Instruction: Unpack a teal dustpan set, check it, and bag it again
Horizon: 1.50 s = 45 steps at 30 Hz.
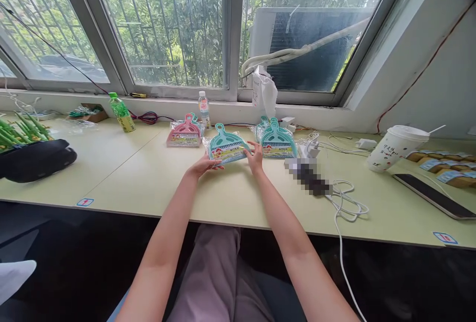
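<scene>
Between my two hands is a teal mini dustpan and brush set (pixel 225 144) in clear wrapping, with a yellow printed label across its lower part. My left hand (pixel 205 164) grips its lower left corner, fingers under the edge. On the other side, my right hand (pixel 255 156) pinches the right edge of the pack. A wrapped pink dustpan set (pixel 185 133) lies to the left, with a teal one partly hidden behind it. Just right of my right hand lie more teal dustpan sets (pixel 278 141), overlapping one another.
A green-capped bottle (pixel 122 112) and a clear bottle (pixel 204 108) stand near the window sill. At left sits a black case (pixel 37 160) beside green stalks. To the right are a white cable (pixel 347 203), a blurred-out item, a white cup (pixel 396 148) and a phone (pixel 435 196).
</scene>
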Motion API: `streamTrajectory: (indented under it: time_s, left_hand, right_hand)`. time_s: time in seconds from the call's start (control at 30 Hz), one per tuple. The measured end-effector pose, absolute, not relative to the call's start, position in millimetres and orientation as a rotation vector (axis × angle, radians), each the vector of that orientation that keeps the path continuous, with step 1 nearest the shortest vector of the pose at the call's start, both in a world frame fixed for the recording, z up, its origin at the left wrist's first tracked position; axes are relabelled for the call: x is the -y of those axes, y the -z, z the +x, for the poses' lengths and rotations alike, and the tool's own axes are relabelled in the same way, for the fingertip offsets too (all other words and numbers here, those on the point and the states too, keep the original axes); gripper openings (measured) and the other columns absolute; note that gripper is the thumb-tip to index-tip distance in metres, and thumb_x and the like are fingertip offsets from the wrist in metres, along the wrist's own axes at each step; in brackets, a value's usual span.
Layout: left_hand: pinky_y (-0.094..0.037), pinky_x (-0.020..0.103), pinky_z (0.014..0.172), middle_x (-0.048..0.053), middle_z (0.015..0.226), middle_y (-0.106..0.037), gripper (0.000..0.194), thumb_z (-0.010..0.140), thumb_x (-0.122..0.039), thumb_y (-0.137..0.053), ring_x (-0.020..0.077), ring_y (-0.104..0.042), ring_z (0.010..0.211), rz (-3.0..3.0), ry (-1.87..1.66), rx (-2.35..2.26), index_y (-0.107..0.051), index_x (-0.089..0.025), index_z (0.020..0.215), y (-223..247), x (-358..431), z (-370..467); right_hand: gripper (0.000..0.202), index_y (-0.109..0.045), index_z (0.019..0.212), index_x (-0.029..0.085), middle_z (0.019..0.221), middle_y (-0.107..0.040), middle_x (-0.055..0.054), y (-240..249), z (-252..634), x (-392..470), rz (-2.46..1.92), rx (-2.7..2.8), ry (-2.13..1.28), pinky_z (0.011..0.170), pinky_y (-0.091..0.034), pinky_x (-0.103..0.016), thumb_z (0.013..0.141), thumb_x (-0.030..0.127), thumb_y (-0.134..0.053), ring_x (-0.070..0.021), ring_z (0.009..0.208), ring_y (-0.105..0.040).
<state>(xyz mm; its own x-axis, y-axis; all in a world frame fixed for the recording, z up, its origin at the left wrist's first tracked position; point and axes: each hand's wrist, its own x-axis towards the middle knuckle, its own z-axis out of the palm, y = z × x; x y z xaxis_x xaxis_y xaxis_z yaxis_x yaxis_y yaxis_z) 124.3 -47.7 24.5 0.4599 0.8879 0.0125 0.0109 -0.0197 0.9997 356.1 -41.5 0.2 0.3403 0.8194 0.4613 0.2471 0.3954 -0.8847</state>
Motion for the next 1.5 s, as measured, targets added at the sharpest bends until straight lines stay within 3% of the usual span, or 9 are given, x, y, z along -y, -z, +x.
streamTrajectory:
  time_s: [0.1,0.2,0.33,0.47,0.67,0.83,0.93,1.2,1.5]
  left_hand:
    - [-0.052,0.023,0.056,0.017,0.127,-0.059,0.078,0.069,-0.03,-0.079,0.0168,-0.07,0.073,1.439,-0.853,-0.872,-0.038,-0.018,0.134,-26.4,49.7,125.4]
    - [-0.051,0.024,0.055,0.02,0.129,-0.058,0.093,0.068,-0.031,-0.081,0.0178,-0.071,0.072,1.435,-0.834,-0.893,-0.026,-0.02,0.143,-28.5,52.1,128.7]
    - [-0.056,0.03,0.063,0.021,0.135,-0.054,0.121,0.072,-0.041,-0.078,0.0194,-0.071,0.074,1.327,-0.95,-0.921,0.012,-0.027,0.15,-29.0,54.7,139.7]
    - [-0.058,0.038,0.076,0.019,0.139,-0.05,0.121,0.077,-0.058,-0.066,0.0231,-0.07,0.089,1.32,-1.083,-0.778,0.031,-0.033,0.144,-28.9,58.1,149.5]
    - [-0.057,0.037,0.079,0.015,0.135,-0.054,0.133,0.066,-0.033,-0.083,0.0205,-0.067,0.094,1.489,-1.171,-0.888,0.021,-0.037,0.148,-20.9,54.3,160.8]
    - [-0.058,0.033,0.069,0.015,0.118,-0.064,0.062,0.092,-0.035,-0.053,0.0217,-0.067,0.092,1.218,-1.288,-1.222,-0.031,-0.018,0.147,-10.9,33.6,154.2]
    - [-0.057,0.032,0.067,0.013,0.109,-0.067,0.041,0.093,-0.033,-0.048,0.0219,-0.068,0.085,1.185,-1.228,-1.367,-0.053,-0.016,0.13,-6.2,27.1,147.3]
    - [-0.055,0.031,0.058,0.01,0.108,-0.066,0.037,0.094,-0.034,-0.04,0.0168,-0.067,0.06,1.253,-1.146,-1.491,-0.048,-0.021,0.128,-4.8,30.6,145.0]
    - [-0.051,0.026,0.049,0.013,0.111,-0.061,0.046,0.095,-0.038,-0.04,0.0108,-0.06,0.051,1.431,-1.155,-1.522,-0.029,-0.024,0.137,1.3,37.3,155.5]
  right_hand:
    - [0.042,-0.055,0.121,0.024,0.115,-0.062,-0.006,-0.6,357.1,41.5,-1.036,1.072,-0.987,0.075,-0.057,-0.031,0.08,0.027,-0.059,-0.0148,0.085,-0.063]
    - [0.02,-0.061,0.099,0.018,0.088,-0.069,-0.004,-0.9,358.8,38.6,-0.971,0.931,-1.366,0.067,-0.06,-0.031,0.08,0.022,-0.056,-0.0156,0.074,-0.066]
    - [0.007,-0.06,0.081,0.018,0.069,-0.067,-0.001,-0.1,361.2,33.3,-0.985,0.73,-1.365,0.059,-0.059,-0.029,0.078,0.014,-0.054,-0.0135,0.061,-0.063]
    - [0.015,-0.059,0.091,0.019,0.073,-0.068,0.0,-0.6,364.6,31.5,-0.908,0.592,-1.374,0.064,-0.061,-0.031,0.08,0.013,-0.051,-0.0136,0.064,-0.067]
    - [0.022,-0.058,0.101,0.021,0.074,-0.069,0.001,-4.3,365.9,35.2,-0.904,0.543,-1.37,0.066,-0.062,-0.031,0.081,0.014,-0.051,-0.0135,0.067,-0.068]
    - [0.028,-0.059,0.106,0.022,0.08,-0.069,0.0,-5.0,353.3,37.2,-0.987,0.749,-1.364,0.062,-0.061,-0.03,0.079,0.016,-0.054,-0.0134,0.065,-0.067]
    - [0.028,-0.061,0.108,0.021,0.086,-0.068,-0.002,-6.1,345.1,39.5,-1.106,0.858,-1.313,0.061,-0.06,-0.028,0.081,0.021,-0.053,-0.0146,0.07,-0.067]
    - [0.053,-0.059,0.115,0.02,0.103,-0.068,-0.007,-5.6,338.1,49.6,-1.138,1.05,-1.174,0.059,-0.059,-0.029,0.067,0.032,-0.076,-0.0197,0.084,-0.066]
    - [0.044,-0.063,0.112,0.018,0.092,-0.069,-0.007,4.0,337.0,40.3,-1.338,1.014,-0.79,0.043,-0.05,-0.024,0.071,0.036,-0.066,-0.0149,0.058,-0.061]
